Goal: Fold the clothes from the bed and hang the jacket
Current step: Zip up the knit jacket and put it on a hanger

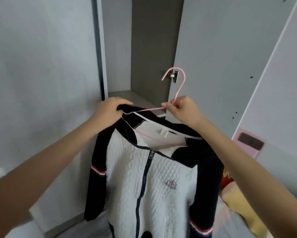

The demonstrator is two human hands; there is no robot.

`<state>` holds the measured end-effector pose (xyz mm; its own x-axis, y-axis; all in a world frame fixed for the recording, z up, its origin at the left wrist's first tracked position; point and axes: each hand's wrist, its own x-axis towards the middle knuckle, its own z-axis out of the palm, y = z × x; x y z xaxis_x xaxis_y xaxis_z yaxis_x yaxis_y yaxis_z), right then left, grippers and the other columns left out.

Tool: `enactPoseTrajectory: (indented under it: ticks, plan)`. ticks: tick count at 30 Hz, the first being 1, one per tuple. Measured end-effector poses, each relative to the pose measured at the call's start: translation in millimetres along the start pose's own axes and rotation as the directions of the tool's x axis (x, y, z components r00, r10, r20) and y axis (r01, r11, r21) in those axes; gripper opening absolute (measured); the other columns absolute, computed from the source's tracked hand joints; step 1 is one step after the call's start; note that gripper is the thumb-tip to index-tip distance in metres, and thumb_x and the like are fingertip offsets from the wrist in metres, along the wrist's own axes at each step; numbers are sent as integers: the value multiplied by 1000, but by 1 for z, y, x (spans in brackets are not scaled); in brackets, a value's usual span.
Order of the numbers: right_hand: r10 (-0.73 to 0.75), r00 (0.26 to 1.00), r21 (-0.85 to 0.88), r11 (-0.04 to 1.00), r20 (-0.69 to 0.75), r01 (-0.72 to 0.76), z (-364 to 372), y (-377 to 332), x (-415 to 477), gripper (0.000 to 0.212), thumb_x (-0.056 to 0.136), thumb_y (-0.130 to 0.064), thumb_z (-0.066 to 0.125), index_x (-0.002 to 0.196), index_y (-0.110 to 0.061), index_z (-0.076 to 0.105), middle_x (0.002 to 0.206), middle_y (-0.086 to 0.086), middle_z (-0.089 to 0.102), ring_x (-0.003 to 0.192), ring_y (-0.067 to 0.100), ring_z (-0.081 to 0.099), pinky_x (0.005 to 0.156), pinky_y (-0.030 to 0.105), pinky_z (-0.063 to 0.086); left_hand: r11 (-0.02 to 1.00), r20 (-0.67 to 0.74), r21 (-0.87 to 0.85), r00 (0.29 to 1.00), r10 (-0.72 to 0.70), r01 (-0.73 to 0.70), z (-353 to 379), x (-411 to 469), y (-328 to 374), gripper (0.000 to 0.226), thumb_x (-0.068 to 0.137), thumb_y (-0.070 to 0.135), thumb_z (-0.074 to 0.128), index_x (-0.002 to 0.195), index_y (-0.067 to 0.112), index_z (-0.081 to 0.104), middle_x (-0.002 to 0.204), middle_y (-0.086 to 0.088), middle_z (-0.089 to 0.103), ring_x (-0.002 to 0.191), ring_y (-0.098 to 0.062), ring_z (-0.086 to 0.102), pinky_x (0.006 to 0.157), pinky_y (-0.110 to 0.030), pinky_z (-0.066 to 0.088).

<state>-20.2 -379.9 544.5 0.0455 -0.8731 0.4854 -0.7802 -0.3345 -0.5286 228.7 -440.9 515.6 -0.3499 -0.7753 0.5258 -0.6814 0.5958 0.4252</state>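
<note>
Our forearms [46,169] are stretching forward, left hand [110,109] gripping with curled fingers the collar of the white-and-black zip jacket [161,169], right hand [180,107] pinching the neck of the pink wire hanger [180,87].

Left arm: bare, stretched forward and up from the lower left, wrist nearly straight.
Left hand [110,111]: back up, fingers curled over the dark collar of the jacket [161,169], gripping it.
Right arm: bare, stretched in from the lower right.
Right hand [182,109]: thumb and curled fingers pinched the pink hanger [180,87] just below its hook.
Both: 2 hands level, somewhat apart.
</note>
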Motion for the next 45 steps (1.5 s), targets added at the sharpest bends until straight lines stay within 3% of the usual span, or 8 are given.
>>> enactPoseTrajectory:
  ticks: [5, 7, 9, 12, 16, 20, 33, 45]
  plan:
    - [96, 984, 6, 995, -147, -96, -1, 11, 10, 53, 92, -30, 61, 50, -8, 37, 43, 2, 27, 37, 16, 28, 44, 28, 22, 989, 380, -145, 925, 21, 37, -18, 6, -14, 47, 85, 41, 61, 127, 20, 60, 133, 8, 54, 125, -4, 48, 101, -19, 33]
    - [126, 977, 11, 992, -174, -126, 1, 14, 14, 56, 92, -31, 61, 48, -11, 33, 43, 2, 27, 35, 16, 29, 40, 24, 21, 989, 3, -50, 990, -141, 141, -19, 21, -39, 37, 89, 29, 64, 123, 13, 61, 125, -4, 59, 116, -20, 55, 92, -23, 38]
    - [140, 975, 17, 990, -172, -139, 2, 15, 15, 56, 92, -30, 61, 48, -12, 31, 43, 2, 24, 35, 16, 28, 39, 24, 21, 928, -306, 66, 892, -331, 367, -22, 39, -60, 47, 85, 29, 68, 122, 4, 54, 122, -17, 55, 107, -35, 56, 88, -35, 45]
    - [154, 975, 33, 988, -163, -150, 3, 15, 20, 57, 92, -29, 61, 48, -13, 29, 43, 2, 22, 36, 16, 25, 38, 23, 21, 803, -395, 218, 803, -446, 554, -25, 64, -61, 64, 86, 45, 63, 121, -7, 48, 120, -24, 54, 104, -39, 57, 79, -42, 48]
    - [144, 977, 2, 989, -156, -145, 1, 14, 26, 59, 93, -29, 60, 48, -13, 26, 44, 2, 21, 40, 16, 18, 37, 22, 21, 701, -341, 527, 875, -343, 481, -26, 90, -51, 25, 96, 24, 49, 82, 7, 59, 73, -9, 54, 73, -28, 56, 55, -27, 31]
    - [148, 973, 33, 989, -175, -145, -5, 16, 30, 58, 92, -30, 61, 48, -10, 29, 41, 0, 22, 35, 15, 21, 36, 20, 21, 687, -384, 503, 848, -365, 524, -25, 102, -58, 36, 93, 14, 46, 58, 12, 42, 58, -3, 39, 55, -22, 43, 48, -24, 18]
    - [97, 991, 198, 977, -92, -78, -18, 17, 7, 52, 90, -34, 63, 55, -3, 42, 53, 11, 29, 46, 20, 23, 49, 30, 20, 835, -387, 430, 906, -172, 342, -27, 9, -1, 46, 94, 26, 45, 52, 10, 36, 50, -7, 41, 48, -27, 41, 45, -31, 23]
    - [-222, 975, 210, 955, 31, 211, 52, -100, 17, 55, 86, -32, 65, 59, 13, 48, 54, 14, 35, 51, 23, 30, 55, 31, 24, 909, -565, 269, 816, -118, 317, -103, -184, 46, 59, 87, 56, 28, 56, 9, 45, 48, -7, 57, 48, -24, 55, 53, -39, 44]
